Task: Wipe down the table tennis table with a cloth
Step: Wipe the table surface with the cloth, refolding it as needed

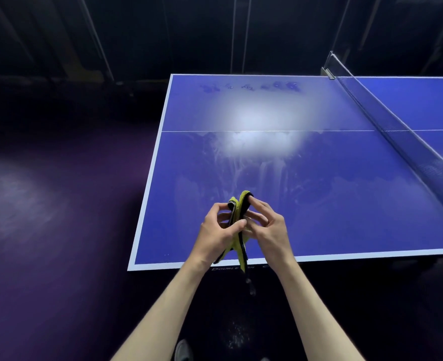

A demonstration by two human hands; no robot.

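Two hands meet above the near edge of the blue surface (319,204), close to its near-left corner, with a folded yellow cloth (238,217) edged in black held upright between them. The left hand (219,231) has its thumb and curled fingers pinching the cloth from the left; the right hand (266,225) has its fingers bent round the cloth's upper fold from the right. The lower end of the cloth hangs down past the white border of the near edge, clear of the top. Both forearms reach forward from the bottom of the view, bare and angled inward towards each other.

The white-lined left edge runs away to the far-left corner, and a thin white centre line crosses the top from left to right. The net (397,131) bounds the half on the right, fixed by a clamp (328,72) at the far edge. Streaks and smears show on the top ahead of the hands, under a bright patch of glare. Dark purple floor (46,204) lies open to the left of the left edge and below the near edge.
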